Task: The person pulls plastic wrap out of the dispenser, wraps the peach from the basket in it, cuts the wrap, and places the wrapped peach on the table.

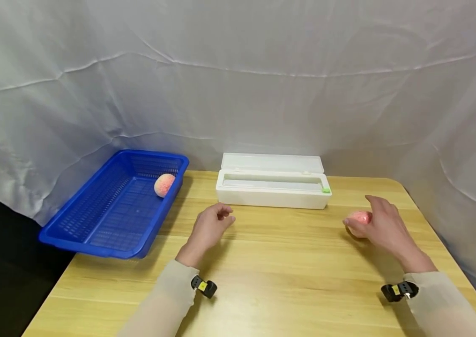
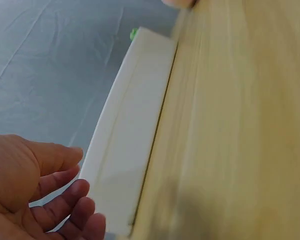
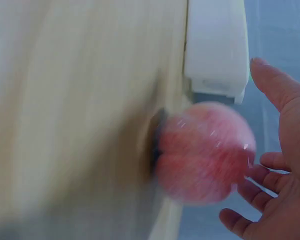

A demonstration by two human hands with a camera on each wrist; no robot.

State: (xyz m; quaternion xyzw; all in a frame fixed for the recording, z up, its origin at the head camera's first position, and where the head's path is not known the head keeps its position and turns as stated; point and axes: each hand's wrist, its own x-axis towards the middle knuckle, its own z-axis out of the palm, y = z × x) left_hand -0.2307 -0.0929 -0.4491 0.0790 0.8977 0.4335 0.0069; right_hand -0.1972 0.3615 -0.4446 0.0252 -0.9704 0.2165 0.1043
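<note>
A pink-red peach (image 1: 362, 216) sits on the right part of the table, its cleft plain in the right wrist view. My right hand (image 1: 386, 228) is over it, thumb and fingers spread apart; in the right wrist view the fingertips come close to the peach (image 3: 205, 155). My left hand (image 1: 209, 226) hovers in front of the white box's left end, fingers loosely bent with nothing in them. Inside the blue basket (image 1: 94, 250) at the left, a second, paler peach (image 1: 164, 184) leans by the right wall.
A long white box (image 1: 272, 200) with its lid (image 1: 272, 162) raised stands at the table's back edge, a green piece (image 1: 326, 190) at its right corner. Grey cloth (image 1: 263, 103) hangs behind and at the sides. The basket's left part reaches past the table (image 1: 271, 281) edge.
</note>
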